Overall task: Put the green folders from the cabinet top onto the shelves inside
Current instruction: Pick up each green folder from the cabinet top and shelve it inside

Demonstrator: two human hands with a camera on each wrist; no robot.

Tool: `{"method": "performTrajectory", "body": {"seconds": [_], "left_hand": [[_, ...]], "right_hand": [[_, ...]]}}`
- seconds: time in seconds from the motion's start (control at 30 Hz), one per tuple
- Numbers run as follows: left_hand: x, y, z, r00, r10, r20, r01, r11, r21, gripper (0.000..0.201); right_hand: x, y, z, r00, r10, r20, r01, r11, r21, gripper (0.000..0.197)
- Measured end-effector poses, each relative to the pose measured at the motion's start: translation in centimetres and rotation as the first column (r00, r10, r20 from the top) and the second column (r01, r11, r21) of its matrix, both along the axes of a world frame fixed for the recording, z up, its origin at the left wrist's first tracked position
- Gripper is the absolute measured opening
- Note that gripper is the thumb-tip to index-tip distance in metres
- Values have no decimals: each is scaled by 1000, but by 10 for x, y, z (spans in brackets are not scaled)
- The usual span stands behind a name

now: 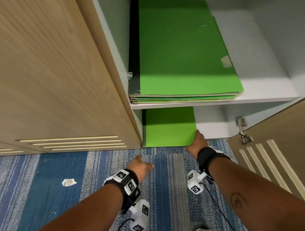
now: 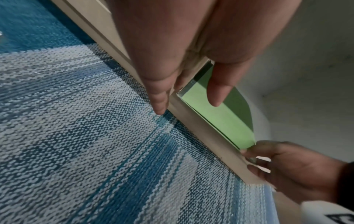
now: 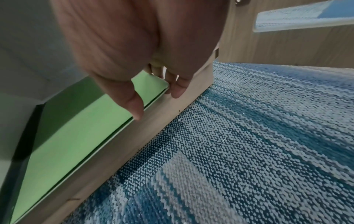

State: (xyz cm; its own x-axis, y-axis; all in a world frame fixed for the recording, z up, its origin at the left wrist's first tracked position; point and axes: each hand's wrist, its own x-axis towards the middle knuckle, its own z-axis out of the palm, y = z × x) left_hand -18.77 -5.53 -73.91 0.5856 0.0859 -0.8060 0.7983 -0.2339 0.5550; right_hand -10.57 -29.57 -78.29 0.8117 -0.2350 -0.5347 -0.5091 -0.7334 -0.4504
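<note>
The right hand has its grip on the near right corner of a green folder, thumb on top, the folder lying flat on the bottom shelf of the open cabinet. The left hand hangs over the blue carpet, fingers straight, gripping nothing. A stack of green folders lies on the shelf above.

Folders: matt green card. Cabinet door: wood-grain laminate. Shelf: smooth grey. Carpet: coarse woven.
</note>
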Motion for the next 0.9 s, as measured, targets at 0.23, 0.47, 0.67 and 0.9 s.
{"method": "performTrajectory", "body": {"seconds": [0.23, 0.47, 0.67, 0.9], "left_hand": [[15, 1, 6, 999, 29, 44, -27, 998, -61, 87], [14, 0, 9, 997, -3, 77, 6, 999, -32, 78], [10, -2, 30, 997, -26, 77, 28, 999, -25, 80], [-15, -4, 147, 984, -135, 116, 148, 983, -110, 72]], "right_hand": [[13, -1, 2, 998, 57, -14, -58, 994, -88, 86], [17, -1, -1, 999, 40, 6, -40, 999, -37, 72], [4, -2, 19, 978, 157, -135, -168, 983, -74, 100], [-65, 5, 149, 981, 149, -124, -125, 975, 184, 76]]}}
